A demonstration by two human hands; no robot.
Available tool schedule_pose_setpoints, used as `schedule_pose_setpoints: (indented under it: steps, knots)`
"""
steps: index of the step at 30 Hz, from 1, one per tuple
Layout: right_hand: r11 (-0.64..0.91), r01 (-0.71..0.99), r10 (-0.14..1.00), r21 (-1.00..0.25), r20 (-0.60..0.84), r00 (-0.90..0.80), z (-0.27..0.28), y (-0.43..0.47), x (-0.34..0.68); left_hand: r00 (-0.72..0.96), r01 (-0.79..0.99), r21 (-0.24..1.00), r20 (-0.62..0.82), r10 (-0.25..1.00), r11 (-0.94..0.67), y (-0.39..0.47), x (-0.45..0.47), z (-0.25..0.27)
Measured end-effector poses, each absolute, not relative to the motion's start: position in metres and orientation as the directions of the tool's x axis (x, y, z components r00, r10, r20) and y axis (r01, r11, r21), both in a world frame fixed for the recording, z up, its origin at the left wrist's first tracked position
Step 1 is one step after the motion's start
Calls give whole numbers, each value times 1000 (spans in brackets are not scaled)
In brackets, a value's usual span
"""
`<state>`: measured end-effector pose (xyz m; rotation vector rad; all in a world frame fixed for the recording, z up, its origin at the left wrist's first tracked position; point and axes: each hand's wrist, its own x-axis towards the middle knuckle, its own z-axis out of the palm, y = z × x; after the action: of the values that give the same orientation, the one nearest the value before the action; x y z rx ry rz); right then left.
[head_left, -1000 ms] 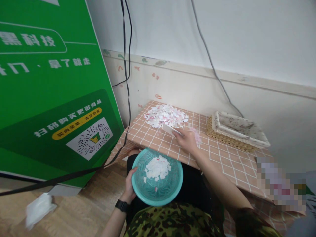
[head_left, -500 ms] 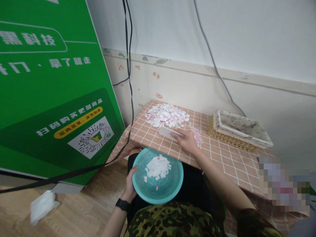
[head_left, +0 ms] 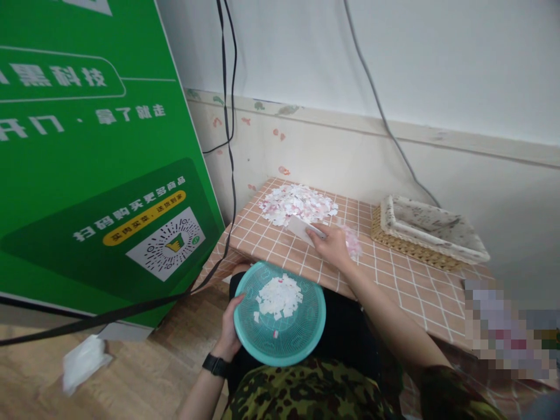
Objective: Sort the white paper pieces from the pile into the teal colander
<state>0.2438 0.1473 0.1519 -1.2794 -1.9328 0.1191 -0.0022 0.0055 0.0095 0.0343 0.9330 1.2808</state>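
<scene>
My left hand (head_left: pixel 231 326) grips the left rim of a round teal plastic basket (head_left: pixel 301 341), held over my lap just below the table edge. Inside it lies a heap of small white paper pieces (head_left: pixel 280 296), a few with red marks. Over the table, my right hand (head_left: pixel 331 245) is closed around a flat whitish card-like scraper (head_left: pixel 301 228). Its far end touches or overlaps the near edge of a large pile of white and pinkish paper pieces (head_left: pixel 300 203). A smaller pink heap (head_left: pixel 352 240) is partly hidden behind my right hand.
A checked brown cloth covers the table (head_left: pixel 385 280). At its back right stands a wicker basket (head_left: pixel 420 251) with a fabric lining. A green printed panel (head_left: pixel 96 157) rises on the left, with a dark hanging strap (head_left: pixel 231 186) before it. A white plastic bag (head_left: pixel 85 361) lies on the floor.
The scraper in my right hand has moved slightly up and away, closer to the large pile. My left hand still holds the teal basket. The view has shifted a little.
</scene>
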Motion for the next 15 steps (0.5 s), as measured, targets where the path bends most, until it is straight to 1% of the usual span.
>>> schedule_pose_setpoints:
  steps: [5, 9, 11, 15]
  knots:
    - [509, 724, 814, -466, 534, -229, 151, 158, 238, -17, -791, 509, -573, 820, 339, 7, -3, -2]
    - [535, 660, 812, -527, 537, -229, 154, 165, 238, -7, -788, 514, -557, 831, 338, 7, -3, -3]
    - [530, 656, 819, -537, 524, -233, 156, 168, 240, 0, -790, 506, -563, 826, 345, 7, -3, -1]
    - [511, 702, 828, -497, 505, -245, 160, 170, 247, 9, -795, 501, -553, 833, 341, 6, -3, -1]
